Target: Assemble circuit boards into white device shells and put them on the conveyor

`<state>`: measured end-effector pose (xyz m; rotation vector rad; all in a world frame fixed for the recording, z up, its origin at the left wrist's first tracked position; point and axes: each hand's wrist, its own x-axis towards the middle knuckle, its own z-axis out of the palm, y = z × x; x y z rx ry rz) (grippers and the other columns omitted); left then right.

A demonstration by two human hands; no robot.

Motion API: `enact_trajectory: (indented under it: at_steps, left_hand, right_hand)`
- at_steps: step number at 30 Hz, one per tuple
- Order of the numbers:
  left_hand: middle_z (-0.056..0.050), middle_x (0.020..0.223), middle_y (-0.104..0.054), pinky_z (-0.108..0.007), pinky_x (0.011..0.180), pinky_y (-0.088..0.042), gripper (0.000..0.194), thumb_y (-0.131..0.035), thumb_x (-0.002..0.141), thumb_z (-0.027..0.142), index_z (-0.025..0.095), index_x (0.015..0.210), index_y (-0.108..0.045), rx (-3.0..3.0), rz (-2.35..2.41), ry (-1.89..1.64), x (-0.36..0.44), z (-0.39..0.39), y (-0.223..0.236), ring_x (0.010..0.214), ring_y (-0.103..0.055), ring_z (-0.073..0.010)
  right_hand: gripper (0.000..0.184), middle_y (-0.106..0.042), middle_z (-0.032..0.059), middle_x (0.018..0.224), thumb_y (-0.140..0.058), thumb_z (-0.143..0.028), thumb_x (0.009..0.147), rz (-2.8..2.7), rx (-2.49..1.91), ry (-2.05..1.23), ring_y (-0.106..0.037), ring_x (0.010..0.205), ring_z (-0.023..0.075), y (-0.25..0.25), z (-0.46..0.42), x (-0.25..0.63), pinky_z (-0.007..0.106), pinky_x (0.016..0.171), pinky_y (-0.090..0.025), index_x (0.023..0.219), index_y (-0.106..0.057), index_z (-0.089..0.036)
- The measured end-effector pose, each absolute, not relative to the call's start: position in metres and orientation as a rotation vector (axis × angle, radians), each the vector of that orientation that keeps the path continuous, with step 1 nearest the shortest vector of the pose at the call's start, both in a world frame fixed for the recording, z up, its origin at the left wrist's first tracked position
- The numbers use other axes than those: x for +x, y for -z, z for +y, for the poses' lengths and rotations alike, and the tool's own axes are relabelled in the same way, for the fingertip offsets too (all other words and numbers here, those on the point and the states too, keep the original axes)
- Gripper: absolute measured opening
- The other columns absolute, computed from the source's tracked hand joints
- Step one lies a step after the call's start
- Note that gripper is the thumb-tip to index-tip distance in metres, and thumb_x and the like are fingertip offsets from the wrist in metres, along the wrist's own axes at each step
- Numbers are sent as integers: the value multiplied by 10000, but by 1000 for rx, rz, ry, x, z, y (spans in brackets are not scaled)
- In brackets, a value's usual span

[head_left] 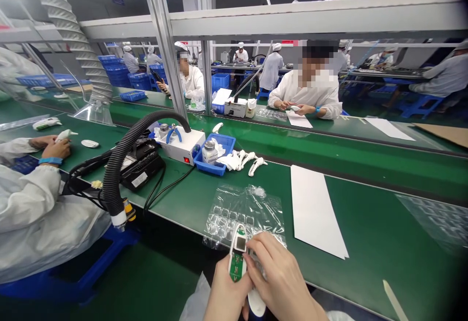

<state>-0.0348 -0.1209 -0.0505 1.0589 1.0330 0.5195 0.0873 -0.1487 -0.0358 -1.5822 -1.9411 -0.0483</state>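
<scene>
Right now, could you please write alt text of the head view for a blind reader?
The left hand holds a white casing with a green circuit board, the right hand touching its edge. On the green bench lie clear plastic sheeting and white paper.

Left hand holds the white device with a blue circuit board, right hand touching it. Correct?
Wrong colour: the head view shows the circuit board is green. The left hand does hold the white device, the right hand touching it.

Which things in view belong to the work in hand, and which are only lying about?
Seem to belong: held white device, its green board, perhaps the plastic sheet.

Apparently just lying about: white paper, blue tray, blue pliers.
</scene>
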Motion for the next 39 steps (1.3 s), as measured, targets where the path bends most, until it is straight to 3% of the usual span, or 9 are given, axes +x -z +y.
enact_trajectory:
  at_steps: [5,11,20,28,30,32,34,39]
  left_hand:
    - [91,422,-393,-163,299,-223,419,-577,780,591,184,741,-486,1116,1036,-524,-31,-123,57,315,-353,-61]
    - [72,452,-440,-162,278,-280,470,-609,729,638,181,753,-504,978,965,-459,-31,-125,60,319,-373,-68]
    - [19,592,-526,-178,305,-301,372,-453,875,497,144,871,-571,1314,1125,-552,-26,-126,56,364,-451,-82]
    - [-1,670,-555,-197,279,-311,441,-389,877,540,156,1032,-542,1333,1111,-423,-29,-125,51,385,-487,-113]
    - [-60,780,-621,-231,366,-413,417,-361,895,516,173,1042,-545,1424,1114,-477,-31,-125,52,553,-611,-181]
    - [-98,876,-656,-292,577,-514,360,-342,916,462,187,1006,-556,1561,1108,-570,-34,-126,55,779,-660,-238]
    - [-108,908,-666,-334,747,-507,292,-346,925,390,193,978,-555,1711,1138,-633,-37,-127,61,878,-653,-253]
    - [-81,866,-652,-311,647,-455,195,-334,919,226,200,966,-522,2055,1337,-407,-43,-129,68,764,-666,-243]
  right_hand:
    - [275,-534,43,659,-369,-43,877,-2177,-1573,238,-508,592,187,38,-142,89,319,553,-391,690,-517,-180]
    - [229,-543,42,719,-355,-47,886,-2200,-1549,-31,-517,639,179,37,-138,101,299,566,-403,788,-519,-173]
    - [217,-547,35,708,-354,-73,898,-2184,-1597,6,-514,603,175,40,-144,97,301,556,-369,790,-504,-187]
    - [186,-547,20,772,-358,-127,932,-1906,-1522,-492,-514,650,142,38,-149,103,268,590,-389,868,-518,-195]
    - [169,-552,9,760,-389,-169,937,-1794,-1519,-624,-511,639,132,34,-151,101,255,585,-391,868,-540,-202]
    - [158,-549,-1,726,-431,-213,927,-1680,-1539,-705,-491,605,124,30,-152,98,243,563,-388,832,-557,-204]
    - [170,-541,-7,690,-461,-240,908,-1559,-1572,-758,-473,576,120,27,-153,94,234,540,-384,776,-560,-200]
    - [208,-496,-22,606,-477,-269,870,-1358,-1638,-870,-436,537,116,25,-155,86,223,504,-364,685,-529,-192]
